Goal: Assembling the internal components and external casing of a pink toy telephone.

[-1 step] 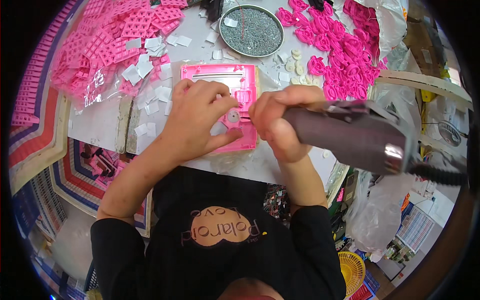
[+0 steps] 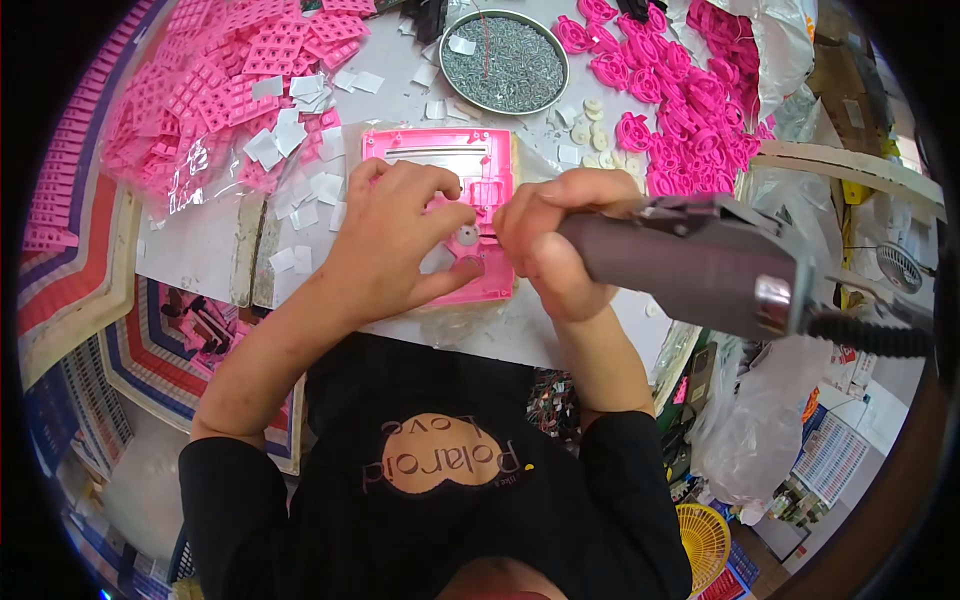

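Observation:
A pink plastic casing (image 2: 440, 137) lies on the table in front of me, with a round whitish disc (image 2: 467, 234) set in its middle. My left hand (image 2: 400, 225) rests over the casing's left part. Its fingers are spread and bent, thumb and forefinger apart on either side of the disc. In my right hand (image 2: 560, 235) is a dark grey electric screwdriver (image 2: 690, 265), held nearly level. Its thin bit (image 2: 488, 237) points left and reaches close to the disc; whether it touches a screw is too small to tell.
A round metal dish (image 2: 503, 62) of small screws stands beyond the casing. Pink keypad-like parts (image 2: 200, 95) and white paper pieces (image 2: 290, 135) lie left. Pink ring-shaped parts (image 2: 690, 140) and whitish discs (image 2: 592, 130) are at right. A black coiled cord (image 2: 870, 335) trails from the screwdriver.
The screwdriver and my right hand have shifted slightly left, and its rear end has swung a little. My left hand and the casing stay nearly in place.

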Tool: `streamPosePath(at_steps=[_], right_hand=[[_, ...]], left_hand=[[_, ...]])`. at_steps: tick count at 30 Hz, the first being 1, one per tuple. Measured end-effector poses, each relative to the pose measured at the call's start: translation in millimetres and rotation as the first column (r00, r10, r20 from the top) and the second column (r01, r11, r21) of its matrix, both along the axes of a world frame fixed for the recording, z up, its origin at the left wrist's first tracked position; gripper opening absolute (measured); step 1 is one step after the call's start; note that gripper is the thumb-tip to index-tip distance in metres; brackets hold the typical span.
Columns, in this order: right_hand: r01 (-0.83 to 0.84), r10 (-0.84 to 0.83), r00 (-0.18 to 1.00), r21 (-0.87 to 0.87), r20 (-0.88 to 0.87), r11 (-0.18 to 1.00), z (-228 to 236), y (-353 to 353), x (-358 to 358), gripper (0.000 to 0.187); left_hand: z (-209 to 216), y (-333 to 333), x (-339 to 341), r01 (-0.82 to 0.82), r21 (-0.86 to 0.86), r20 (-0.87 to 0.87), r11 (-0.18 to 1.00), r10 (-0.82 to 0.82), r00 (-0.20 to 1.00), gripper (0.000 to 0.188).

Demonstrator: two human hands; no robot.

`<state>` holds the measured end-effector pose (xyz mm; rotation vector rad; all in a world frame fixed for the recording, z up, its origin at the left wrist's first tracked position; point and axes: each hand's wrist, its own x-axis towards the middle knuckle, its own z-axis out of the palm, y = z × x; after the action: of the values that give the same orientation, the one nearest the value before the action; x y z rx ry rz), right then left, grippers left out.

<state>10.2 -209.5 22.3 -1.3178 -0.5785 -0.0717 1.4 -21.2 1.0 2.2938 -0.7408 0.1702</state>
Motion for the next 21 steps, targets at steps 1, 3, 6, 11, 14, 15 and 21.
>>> streamPosePath(at_steps=[1,3,6,11,14,15,21], right_hand=[[0.019,-0.019,1.0,-0.034,0.001,0.999,-6,1,0,0.032],[0.02,-0.02,1.0,-0.062,-0.003,0.998,-12,4,-1,0.03],[0.062,0.002,0.988,-0.407,0.155,0.911,-17,3,-3,0.025],[-0.001,0.065,0.972,-0.275,0.224,0.962,-23,12,0,0.021],[-0.19,0.187,0.982,-0.115,-0.041,0.975,-23,4,12,0.03],[-0.228,0.218,0.967,-0.062,-0.135,0.972,-18,2,16,0.032],[-0.108,0.108,0.994,0.219,0.014,0.97,27,-29,35,0.044]], left_hand=[[-4,4,1,0.042,0.033,-0.007,0.999,-0.042,0.999,0.03],[-10,3,2,0.071,0.064,0.044,0.995,-0.074,0.996,0.03],[-19,4,0,0.047,0.096,0.096,0.994,-0.056,0.994,0.03],[-15,5,0,0.027,0.125,0.087,0.992,-0.038,0.995,0.025],[-8,9,0,0.07,0.194,0.071,0.979,-0.085,0.994,0.024],[-5,14,0,0.104,0.11,0.056,0.988,-0.111,0.992,0.024],[24,111,61,-0.376,0.023,0.03,0.926,0.375,0.926,0.032]])
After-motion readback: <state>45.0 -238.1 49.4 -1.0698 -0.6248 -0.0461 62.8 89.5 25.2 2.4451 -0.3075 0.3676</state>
